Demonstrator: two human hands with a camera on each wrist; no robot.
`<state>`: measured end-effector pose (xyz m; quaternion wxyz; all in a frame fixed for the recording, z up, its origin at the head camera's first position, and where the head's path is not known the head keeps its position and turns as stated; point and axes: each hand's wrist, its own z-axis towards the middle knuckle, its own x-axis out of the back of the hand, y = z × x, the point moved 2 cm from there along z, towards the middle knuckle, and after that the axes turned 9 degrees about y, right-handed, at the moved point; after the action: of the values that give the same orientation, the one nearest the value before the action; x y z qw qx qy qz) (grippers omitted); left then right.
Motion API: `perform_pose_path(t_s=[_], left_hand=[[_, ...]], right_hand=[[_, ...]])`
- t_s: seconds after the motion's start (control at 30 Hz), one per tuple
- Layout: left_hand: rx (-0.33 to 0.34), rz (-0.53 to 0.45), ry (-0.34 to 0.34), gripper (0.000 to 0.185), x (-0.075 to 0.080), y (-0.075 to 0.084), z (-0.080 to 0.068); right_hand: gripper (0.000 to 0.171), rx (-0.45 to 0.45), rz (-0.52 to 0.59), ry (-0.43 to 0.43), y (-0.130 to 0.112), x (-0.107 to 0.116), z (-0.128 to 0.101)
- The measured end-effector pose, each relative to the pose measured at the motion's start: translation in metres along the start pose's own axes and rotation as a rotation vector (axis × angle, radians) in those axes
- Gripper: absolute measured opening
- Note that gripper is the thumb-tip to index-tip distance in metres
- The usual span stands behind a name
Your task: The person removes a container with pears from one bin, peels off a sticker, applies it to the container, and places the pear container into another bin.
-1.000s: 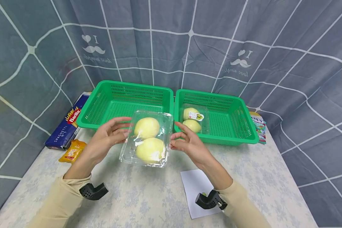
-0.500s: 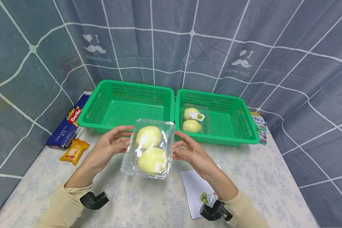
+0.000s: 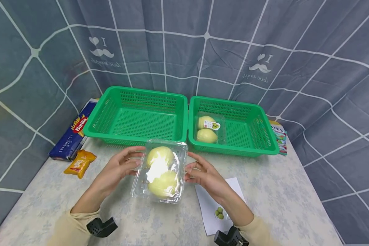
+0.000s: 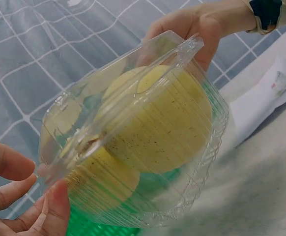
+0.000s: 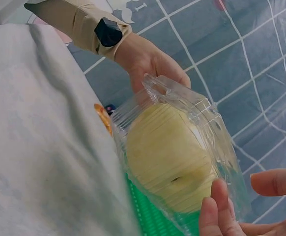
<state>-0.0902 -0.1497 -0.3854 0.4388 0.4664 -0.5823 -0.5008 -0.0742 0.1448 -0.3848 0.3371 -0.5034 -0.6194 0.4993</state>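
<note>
A clear plastic clamshell box [image 3: 140,187] with two pale yellow fruits [image 3: 163,187] inside is held up in front of the baskets, tilted, its lid closed. The left hand [image 3: 118,171] grips its left side between fingers and thumb, and the right hand [image 3: 207,176] its right side. Brown specks mark the fruit [image 4: 157,125] in the left wrist view. From the right wrist view, the right fingertips [image 5: 220,194] sit at the box's edge. Below the right forearm lies a white sheet [image 3: 207,208] bearing a round fruit-picture sticker [image 3: 219,213].
Two green baskets stand side by side at the back: the left one [image 3: 147,119] is bare inside, the right one [image 3: 243,133] holds a similar labelled fruit box [image 3: 209,130]. A blue spaghetti box [image 3: 69,140] and orange packet [image 3: 80,163] lie left; colourful packets [image 3: 279,138] lie right.
Both hands have lowered the clamshell box towards the person, away from the baskets' front edge. More of the white sheet and its sticker now shows beside the right forearm.
</note>
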Motion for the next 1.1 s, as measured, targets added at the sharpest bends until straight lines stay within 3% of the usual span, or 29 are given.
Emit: perform_pose_path(t_s=[0.37, 0.6, 1.1], left_hand=[[0.052, -0.002, 0.010, 0.053, -0.004, -0.018, -0.002], [0.078, 0.001, -0.027, 0.054, -0.004, -0.028, -0.001], [0.109, 0.002, -0.051, 0.052, -0.009, -0.036, 0.006]], right_hand=[[0.068, -0.044, -0.004, 0.011, 0.022, 0.001, 0.001], [0.067, -0.067, -0.001, -0.002, 0.032, 0.003, 0.003], [0.068, -0.097, 0.009, 0.057, 0.047, 0.009, 0.018]])
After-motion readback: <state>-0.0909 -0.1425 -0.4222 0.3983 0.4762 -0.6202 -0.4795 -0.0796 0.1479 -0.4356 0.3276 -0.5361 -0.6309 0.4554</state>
